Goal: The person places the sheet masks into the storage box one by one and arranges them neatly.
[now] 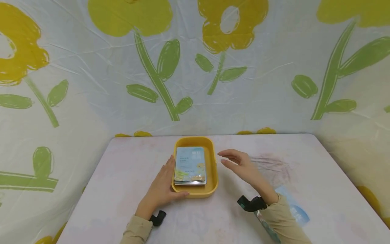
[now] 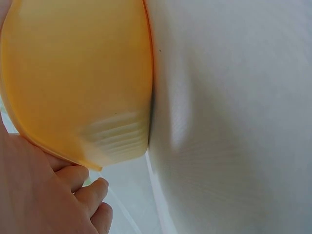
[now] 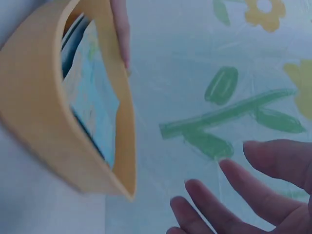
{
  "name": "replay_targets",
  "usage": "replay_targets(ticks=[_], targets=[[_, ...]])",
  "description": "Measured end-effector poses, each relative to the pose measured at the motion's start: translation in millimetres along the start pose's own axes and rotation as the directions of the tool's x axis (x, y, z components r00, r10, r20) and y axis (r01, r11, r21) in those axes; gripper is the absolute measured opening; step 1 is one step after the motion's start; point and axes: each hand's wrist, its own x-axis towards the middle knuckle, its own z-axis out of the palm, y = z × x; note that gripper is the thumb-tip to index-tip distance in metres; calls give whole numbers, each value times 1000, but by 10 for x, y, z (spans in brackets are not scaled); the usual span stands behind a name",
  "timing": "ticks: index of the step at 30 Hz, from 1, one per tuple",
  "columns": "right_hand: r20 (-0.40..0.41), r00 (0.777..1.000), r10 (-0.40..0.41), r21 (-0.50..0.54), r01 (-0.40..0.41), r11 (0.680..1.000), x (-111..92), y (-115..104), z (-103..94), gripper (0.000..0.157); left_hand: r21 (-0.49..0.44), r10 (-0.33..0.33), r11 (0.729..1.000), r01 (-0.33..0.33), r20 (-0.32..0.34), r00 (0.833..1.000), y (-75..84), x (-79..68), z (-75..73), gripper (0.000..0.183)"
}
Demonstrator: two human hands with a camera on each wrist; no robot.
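Note:
A yellow tray (image 1: 214, 169) stands on the table, with a small stack of flat light-blue packets (image 1: 190, 164) inside it. Illustrated printing covers the top packet; the lower ones show mainly as edges. My left hand (image 1: 163, 184) rests against the tray's left side and near corner, fingers fairly straight along the wall and thumb by the near rim. In the left wrist view that hand (image 2: 44, 190) touches the tray's rim (image 2: 58, 152). Apart from the tray, to its right, my right hand (image 1: 240, 164) hovers with loosely bent fingers and nothing in them.
A light-blue packet (image 1: 297, 210) lies on the table (image 1: 329, 189) beside my right forearm. Another packet (image 1: 268, 227) is partly hidden under the right sleeve. A flower-printed curtain (image 1: 259, 84) hangs behind the table and at both sides.

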Motion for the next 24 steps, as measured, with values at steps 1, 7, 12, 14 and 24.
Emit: replay_targets(ticks=[1,7,12,14,24], targets=[[8,1000,-6,-16,6,1000,-27,17,-61,27,1,1,1000,-1,2,1000,-2,0,0,130],[77,997,1,-124,9,992,-223,104,-396,25,-7,4,1000,-4,3,1000,-13,6,9,131],[114,993,-27,-233,54,971,-398,244,-637,25,-3,1,1000,-1,11,1000,-18,18,31,130],[131,989,-71,-279,106,954,-457,299,-728,26,-4,3,1000,-3,14,1000,-20,19,38,130],[350,937,-16,-409,168,897,-739,588,-1013,46,-6,17,1000,-17,-12,1000,-21,-5,24,131]])
